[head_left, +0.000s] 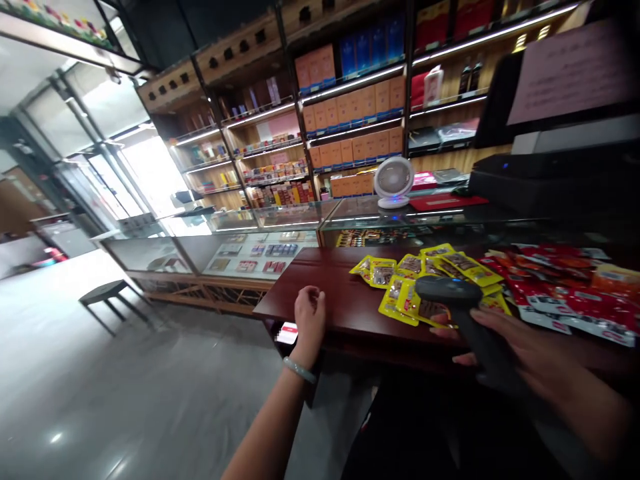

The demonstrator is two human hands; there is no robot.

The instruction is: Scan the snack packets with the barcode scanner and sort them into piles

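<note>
A dark handheld barcode scanner [493,353] is in my right hand [545,373], its head pointing left over several yellow snack packets [383,272] on the dark red wooden table [345,303]. One fingertip of that hand is close to a yellow packet below the scanner head; whether it touches is unclear. My left hand [310,317], with a pale bangle on the wrist, hovers over the table's left front corner. Its fingers are loosely curled, a gap shows beside the thumb, and nothing is visible in it.
Red snack packets [575,293] are heaped at the table's right. A small white fan [394,181] stands on the glass display counter [280,217] behind. Shelves with orange boxes [355,107] line the back wall. On the floor at left is a dark stool [103,291].
</note>
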